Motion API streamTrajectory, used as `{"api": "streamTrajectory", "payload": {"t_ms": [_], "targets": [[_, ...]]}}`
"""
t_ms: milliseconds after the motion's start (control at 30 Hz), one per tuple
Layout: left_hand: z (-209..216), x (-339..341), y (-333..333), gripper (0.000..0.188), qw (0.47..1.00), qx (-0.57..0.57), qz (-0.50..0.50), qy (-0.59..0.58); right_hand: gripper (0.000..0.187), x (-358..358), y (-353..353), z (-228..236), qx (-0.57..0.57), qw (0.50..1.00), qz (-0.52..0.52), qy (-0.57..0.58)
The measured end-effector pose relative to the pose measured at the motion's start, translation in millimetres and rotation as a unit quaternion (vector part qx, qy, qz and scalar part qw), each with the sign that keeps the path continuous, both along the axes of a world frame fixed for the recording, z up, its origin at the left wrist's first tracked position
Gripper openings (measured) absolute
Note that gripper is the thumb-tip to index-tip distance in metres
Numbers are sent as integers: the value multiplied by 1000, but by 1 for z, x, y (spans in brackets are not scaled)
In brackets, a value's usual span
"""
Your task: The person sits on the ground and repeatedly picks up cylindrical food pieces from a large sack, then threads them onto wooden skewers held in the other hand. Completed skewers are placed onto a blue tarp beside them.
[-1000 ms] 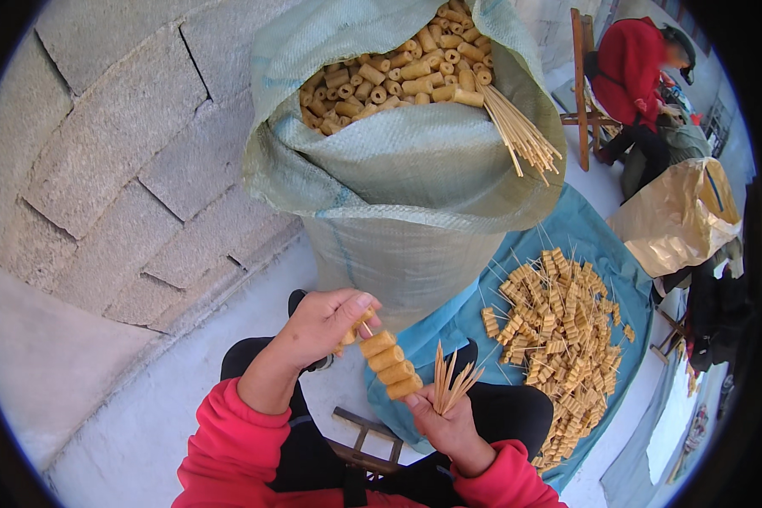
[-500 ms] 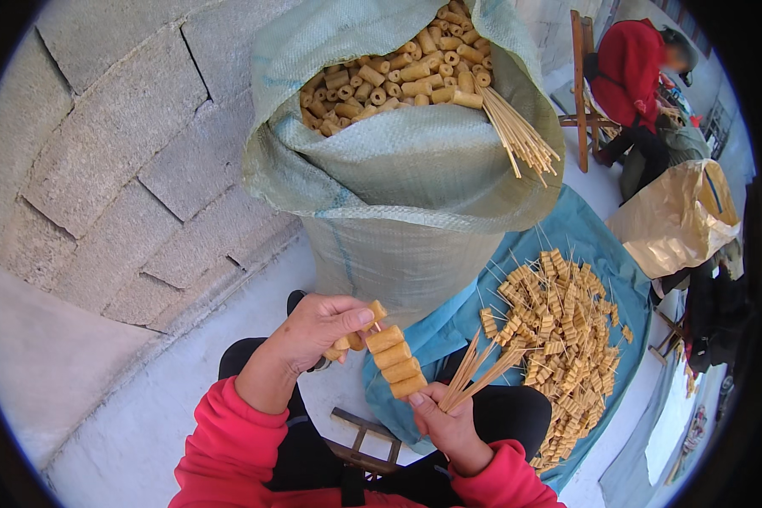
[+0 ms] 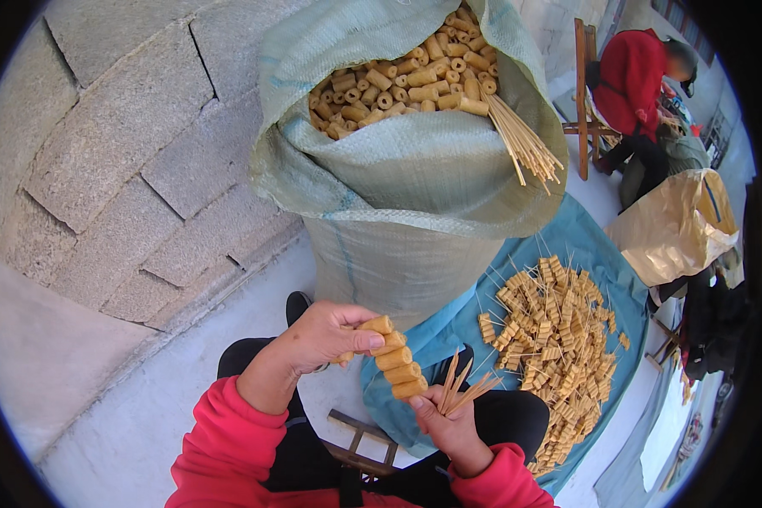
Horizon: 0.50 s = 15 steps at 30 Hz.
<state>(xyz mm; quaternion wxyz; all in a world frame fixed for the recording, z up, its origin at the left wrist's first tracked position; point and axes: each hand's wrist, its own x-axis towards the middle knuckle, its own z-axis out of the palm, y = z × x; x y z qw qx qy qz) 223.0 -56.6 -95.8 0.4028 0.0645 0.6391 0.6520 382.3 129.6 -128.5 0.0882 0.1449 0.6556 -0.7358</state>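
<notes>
My left hand (image 3: 317, 340) pinches a short, hollow, golden-brown roll (image 3: 377, 325) between thumb and fingers. That roll sits at the upper end of a row of skewered rolls (image 3: 398, 359), lying against the one below it. At least one more roll (image 3: 345, 357) shows partly under the left fingers. The lower end of the row meets my right hand (image 3: 450, 427), which is closed round a fan of thin wooden skewers (image 3: 466, 391) and the loaded skewer. The loaded skewer itself is mostly hidden inside the rolls.
A big woven sack (image 3: 398, 262) full of loose rolls (image 3: 406, 85) stands ahead, a skewer bundle (image 3: 525, 140) on its rim. Right of it, finished skewers (image 3: 559, 339) pile on a blue sheet (image 3: 516, 258). A block wall (image 3: 144, 169) rises left. Another person (image 3: 635, 85) sits far right.
My left hand has brought its roll onto the top of the row, closing the gap seen before. The loose skewers in my right hand have swung more upright. The view has shifted slightly.
</notes>
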Motion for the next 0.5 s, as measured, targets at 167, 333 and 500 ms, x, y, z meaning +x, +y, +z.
{"api": "streamTrajectory", "payload": {"t_ms": [167, 333, 500], "targets": [[-5, -3, -1, 29, 1000, -23, -4, -11, 18, 3, 0, -2, -5, 999, -14, 32], [-8, -1, 0, 28, 999, -17, -25, -30, 16, 8, 0, -8, -3, 999, -15, 46], [-9, 2, 1, 27, 998, -12, -46, -40, 18, 5, 0, -6, -7, 999, -23, 28]]}}
